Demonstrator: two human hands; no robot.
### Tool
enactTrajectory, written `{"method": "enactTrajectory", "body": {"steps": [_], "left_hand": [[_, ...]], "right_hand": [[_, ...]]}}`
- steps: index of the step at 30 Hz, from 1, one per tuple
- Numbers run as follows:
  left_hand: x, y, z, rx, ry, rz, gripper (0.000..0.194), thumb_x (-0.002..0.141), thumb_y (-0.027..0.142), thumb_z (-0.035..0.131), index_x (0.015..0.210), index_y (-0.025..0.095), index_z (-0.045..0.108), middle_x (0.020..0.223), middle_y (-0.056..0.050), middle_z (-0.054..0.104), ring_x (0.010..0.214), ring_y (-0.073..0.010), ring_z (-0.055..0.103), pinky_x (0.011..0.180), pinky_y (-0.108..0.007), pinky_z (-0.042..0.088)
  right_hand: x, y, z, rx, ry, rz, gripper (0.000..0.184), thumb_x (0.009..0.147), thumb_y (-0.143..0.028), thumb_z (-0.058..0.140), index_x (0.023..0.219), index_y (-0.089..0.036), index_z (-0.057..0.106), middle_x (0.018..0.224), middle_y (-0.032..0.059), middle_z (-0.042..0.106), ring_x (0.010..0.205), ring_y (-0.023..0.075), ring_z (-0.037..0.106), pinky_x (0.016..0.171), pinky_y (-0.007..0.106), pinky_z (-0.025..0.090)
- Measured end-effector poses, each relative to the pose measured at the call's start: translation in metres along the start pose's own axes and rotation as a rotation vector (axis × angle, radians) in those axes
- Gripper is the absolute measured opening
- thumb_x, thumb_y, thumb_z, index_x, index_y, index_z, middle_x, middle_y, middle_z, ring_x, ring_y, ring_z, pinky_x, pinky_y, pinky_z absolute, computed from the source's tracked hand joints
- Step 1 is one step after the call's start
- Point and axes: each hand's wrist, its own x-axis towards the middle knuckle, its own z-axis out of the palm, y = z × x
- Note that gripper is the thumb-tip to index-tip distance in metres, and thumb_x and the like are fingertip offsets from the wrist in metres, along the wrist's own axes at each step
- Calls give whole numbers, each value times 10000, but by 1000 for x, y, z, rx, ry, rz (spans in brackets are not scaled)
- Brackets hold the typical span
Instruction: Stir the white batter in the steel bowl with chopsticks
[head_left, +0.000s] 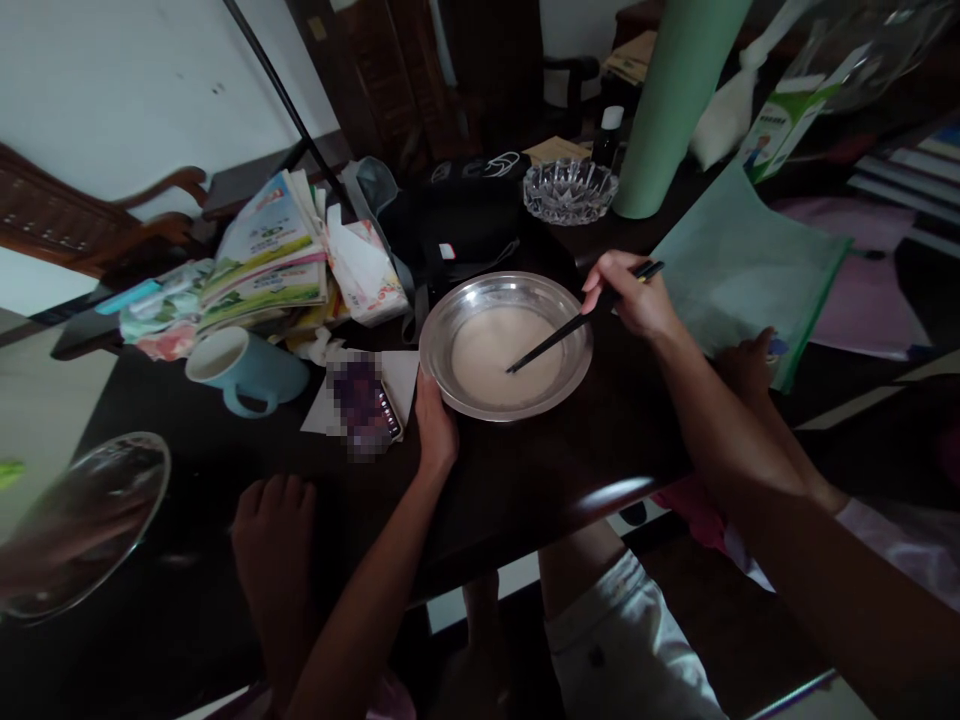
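Right, the black chopsticks (555, 338) are tips-down in the pale liquid (484, 350) pooled in the metal bowl (510, 412), so this looks like stirring, caught mid-stroke by my reading. The bowl sits on the dark table (525, 470), and everything takes its place from it. At its near-left rim, the left hand (437, 425) is clamped on the metal, forearm rising from below, the fingers beneath mostly hidden. Over its right rim comes the right hand (630, 295), pinched tight round the upper part of the chopsticks, wrist bent, forearm slanting in from the lower right, the sticks angled down and leftward. Any further sweep calls for a steady rim and low tips, or the liquid could slop. Left of the bowl, a phone (391, 410) lies close by, with a blue mug (274, 375) farther out.
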Motion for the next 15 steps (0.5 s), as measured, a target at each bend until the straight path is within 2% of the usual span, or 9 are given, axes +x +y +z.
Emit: {"method": "enactTrajectory", "body": {"steps": [3,5,7,9,11,13,15], "left_hand": [[0,0,0,-11,2,-10,503,993,565,373,1355,289,587,1493,-16,545,1451,-195,411,1253,-400,229],[0,-1,0,-5,7,-13,515,988,576,377,1363,287,580,1493,-19,544,1449,-193,414,1249,-389,236],[-1,-1,0,-5,11,-20,528,983,587,378,1364,281,579,1484,-26,552,1441,-190,423,1245,-376,243],[-1,0,1,-9,11,-30,535,981,593,378,1361,276,583,1471,-29,565,1436,-190,430,1242,-375,246],[-1,1,1,-10,11,-35,533,982,591,378,1359,275,585,1462,-29,574,1433,-192,434,1243,-383,245],[-1,1,0,-6,10,-36,528,985,583,379,1362,275,583,1462,-28,576,1432,-194,436,1244,-389,243],[-1,1,0,-6,8,-34,526,989,576,373,1368,275,578,1457,-29,580,1429,-193,439,1245,-391,242]], "right_hand": [[-2,-3,3,-31,-136,4,398,832,-634,629,761,-258,739,669,-2,747,675,173,705,755,352,559],[-2,-3,2,-64,-66,-19,402,826,-642,630,756,-260,734,681,1,747,703,179,706,766,357,557],[-1,-2,-1,-59,68,-35,438,837,-663,595,707,-261,711,596,-5,700,633,173,680,728,357,551],[0,0,-3,-25,129,-24,472,854,-674,557,665,-262,690,518,-12,645,545,163,641,680,355,543],[-1,-1,-2,-10,52,2,459,857,-661,566,674,-262,699,523,-12,653,533,162,640,678,357,544],[-3,-2,1,-24,-75,11,413,838,-640,615,723,-259,724,603,-6,711,607,171,678,721,358,553],[-3,-4,3,-50,-116,-8,385,824,-624,647,758,-255,736,682,-1,751,691,177,704,763,355,556]]}}
